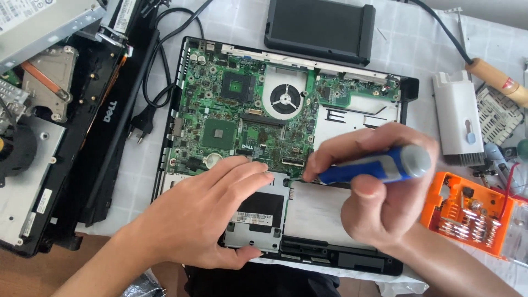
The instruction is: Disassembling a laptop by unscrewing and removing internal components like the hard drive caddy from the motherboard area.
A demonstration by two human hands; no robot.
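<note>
Fingers [330, 151] of right hand [374, 192] curled tight round a blue-and-grey screwdriver [379, 165], tip aimed down-left at the laptop base, just beside the upper right corner of the metal drive caddy [258, 212]; tip itself hidden behind fingertips. Left hand [203, 214] spread flat, fingers loosely extended, palm resting on the drive caddy, gripping nothing. Opened laptop chassis [170, 137] lies centre on a white checked cloth [137, 159]. Further up, green motherboard [231, 115] exposed, round cooling fan [286, 99] near its upper right. Right of hands: orange bit case [467, 214], lid open, bits inside. Above it a white cleaning brush tool [459, 118] and a wooden-handled tool [495, 77]. Left: another dismantled dark laptop [49, 137], black power cable [151, 82] with plug. Far top: black battery pack [319, 27].
</note>
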